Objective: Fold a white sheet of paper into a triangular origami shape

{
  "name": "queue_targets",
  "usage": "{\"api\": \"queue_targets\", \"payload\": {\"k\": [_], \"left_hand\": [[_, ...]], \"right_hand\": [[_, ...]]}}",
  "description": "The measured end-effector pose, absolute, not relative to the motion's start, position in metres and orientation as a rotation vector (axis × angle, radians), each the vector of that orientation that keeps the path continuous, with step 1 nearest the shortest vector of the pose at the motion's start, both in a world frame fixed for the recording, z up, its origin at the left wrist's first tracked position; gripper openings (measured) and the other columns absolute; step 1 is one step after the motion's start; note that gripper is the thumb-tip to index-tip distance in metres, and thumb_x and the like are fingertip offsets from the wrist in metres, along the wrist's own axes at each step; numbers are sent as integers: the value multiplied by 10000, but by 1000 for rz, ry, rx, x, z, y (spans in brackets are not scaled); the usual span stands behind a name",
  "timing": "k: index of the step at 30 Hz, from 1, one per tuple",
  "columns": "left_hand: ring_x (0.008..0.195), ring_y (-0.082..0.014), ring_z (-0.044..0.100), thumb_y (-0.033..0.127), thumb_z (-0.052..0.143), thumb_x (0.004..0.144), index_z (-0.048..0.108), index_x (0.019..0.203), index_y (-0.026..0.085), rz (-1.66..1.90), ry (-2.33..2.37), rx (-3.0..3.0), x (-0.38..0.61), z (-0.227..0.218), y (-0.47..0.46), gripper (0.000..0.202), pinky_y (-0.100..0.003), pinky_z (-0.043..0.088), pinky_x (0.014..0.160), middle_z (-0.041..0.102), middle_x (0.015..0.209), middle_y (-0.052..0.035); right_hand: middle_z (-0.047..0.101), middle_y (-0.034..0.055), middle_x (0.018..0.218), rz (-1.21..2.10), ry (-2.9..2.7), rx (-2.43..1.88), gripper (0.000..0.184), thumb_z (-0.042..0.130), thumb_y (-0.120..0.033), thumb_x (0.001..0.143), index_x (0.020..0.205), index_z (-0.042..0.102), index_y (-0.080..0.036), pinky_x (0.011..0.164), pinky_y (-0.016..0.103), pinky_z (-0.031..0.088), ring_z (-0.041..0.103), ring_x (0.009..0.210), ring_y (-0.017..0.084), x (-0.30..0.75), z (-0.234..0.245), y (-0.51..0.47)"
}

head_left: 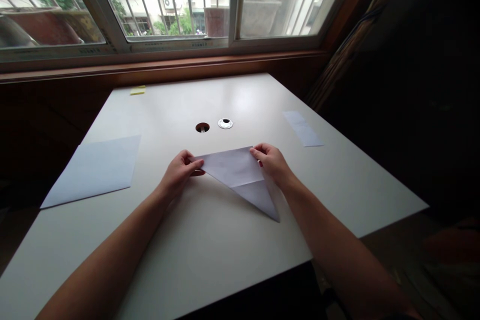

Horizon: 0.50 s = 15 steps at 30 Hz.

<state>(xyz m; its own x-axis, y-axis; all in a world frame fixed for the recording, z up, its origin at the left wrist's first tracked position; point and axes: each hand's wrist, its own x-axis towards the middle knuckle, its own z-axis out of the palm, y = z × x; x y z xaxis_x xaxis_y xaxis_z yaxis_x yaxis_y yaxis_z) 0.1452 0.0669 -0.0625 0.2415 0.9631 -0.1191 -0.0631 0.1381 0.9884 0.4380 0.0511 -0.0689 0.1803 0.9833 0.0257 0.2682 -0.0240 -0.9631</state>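
A sheet of white paper point(236, 167), folded into a triangle, is held between my two hands over the table. My left hand point(184, 167) pinches its left corner between thumb and fingers. At the upper right corner, my right hand point(272, 162) grips the paper the same way. A crease runs across the triangle, and its lowest point reaches down to the right, near the tabletop. Whether that point touches the table I cannot tell.
The white table point(210, 260) stands below a barred window. On it lie a stack or sheet of white paper point(101, 167) at left, a paper strip point(303, 129) at right and a yellow slip point(137, 90) at the back. A round hole point(202, 128) sits beside a silver ring-shaped cover point(225, 124).
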Motion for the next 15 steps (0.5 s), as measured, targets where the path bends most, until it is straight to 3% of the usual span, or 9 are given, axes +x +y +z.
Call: {"api": "queue_targets", "payload": {"k": [3,7,11,15], "left_hand": [[720,-148,675,332,808,714,478,1003,207,1140,1041,1075,147,-62,67,457,-332,602,692,607,788,36],[867,-178,692,321,788,749,336,1337,309,1160,881,924,154,-54,60,742,-418,589,812,632,988,-2],[1139,-288,631,356,754,781,309,1433,329,963,665,900,163,-45,44,789,-509,523,948,580,1317,-111],[1180,-329,608,306,742,790,433,1413,243,914,640,883,171,-44,34,699,-484,504,988,620,1301,-137]], "right_hand": [[586,-13,690,981,-1195,-1394,330,696,-511,745,790,651,-187,564,261,369,477,604,125,431,-69,51],[574,-23,709,1068,-1068,-1296,350,719,-516,730,813,634,-187,564,243,346,465,619,111,421,-69,49],[592,-16,771,1208,-997,-1235,384,729,-544,713,838,616,-199,551,226,347,499,653,112,407,-68,46],[603,-7,814,1343,-984,-1144,362,748,-514,710,859,615,-212,526,213,370,531,692,120,392,-64,42]]}}
